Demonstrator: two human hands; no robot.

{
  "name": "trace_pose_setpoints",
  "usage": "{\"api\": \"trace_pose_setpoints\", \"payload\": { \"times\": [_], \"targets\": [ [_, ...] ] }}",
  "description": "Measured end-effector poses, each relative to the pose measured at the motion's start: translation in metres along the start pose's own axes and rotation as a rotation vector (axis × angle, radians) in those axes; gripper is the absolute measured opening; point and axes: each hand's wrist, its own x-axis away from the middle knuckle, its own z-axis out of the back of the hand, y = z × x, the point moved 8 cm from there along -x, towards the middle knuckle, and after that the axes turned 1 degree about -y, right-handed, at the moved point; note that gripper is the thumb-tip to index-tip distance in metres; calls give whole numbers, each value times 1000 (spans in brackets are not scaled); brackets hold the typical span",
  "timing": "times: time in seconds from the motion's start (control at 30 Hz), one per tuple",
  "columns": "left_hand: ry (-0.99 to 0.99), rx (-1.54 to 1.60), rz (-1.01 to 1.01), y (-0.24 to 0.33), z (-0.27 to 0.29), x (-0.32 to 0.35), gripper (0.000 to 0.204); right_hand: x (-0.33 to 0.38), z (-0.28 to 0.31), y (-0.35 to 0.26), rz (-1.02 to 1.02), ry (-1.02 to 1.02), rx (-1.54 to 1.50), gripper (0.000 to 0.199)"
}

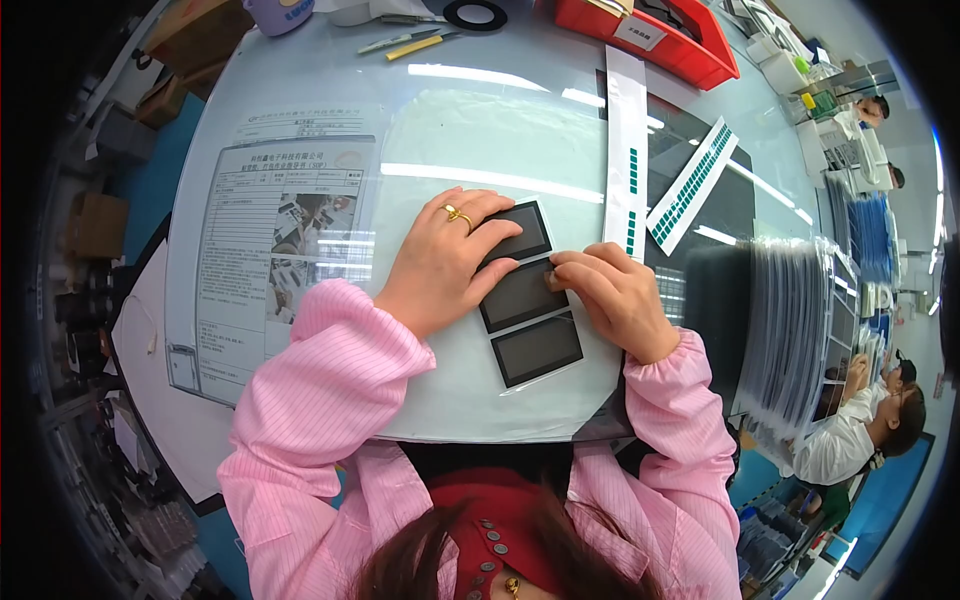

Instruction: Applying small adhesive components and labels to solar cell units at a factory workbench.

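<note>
Three dark rectangular panels with black borders lie in a slanting column on the pale table mat: a far panel, a middle panel and a near panel. Clear film shows along their edges. My left hand, wearing a gold ring, rests with its fingers spread over the far panel, its thumb on the middle one. At the right upper corner of the middle panel, my right hand has thumb and forefinger pinched together. Whatever is between those fingertips is too small to make out. Nobody touches the near panel.
Right of the panels lie a long white strip and a shorter slanted sheet, both with green tabs. A red bin, a yellow pen-like tool and a tape roll sit behind. Stacked clear sheets and co-workers are rightward.
</note>
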Motion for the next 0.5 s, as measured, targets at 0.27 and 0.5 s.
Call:
{"api": "trace_pose_setpoints", "payload": {
  "times": [0.27, 0.5],
  "targets": [
    [11, 14, 1, 1, 2, -1, 29, 4, 6, -2, 60, 103, 58, 28],
    [17, 14, 4, 2, 3, -2, 30, 9, -4, 13, -350, 196, -152, 42]
  ]
}}
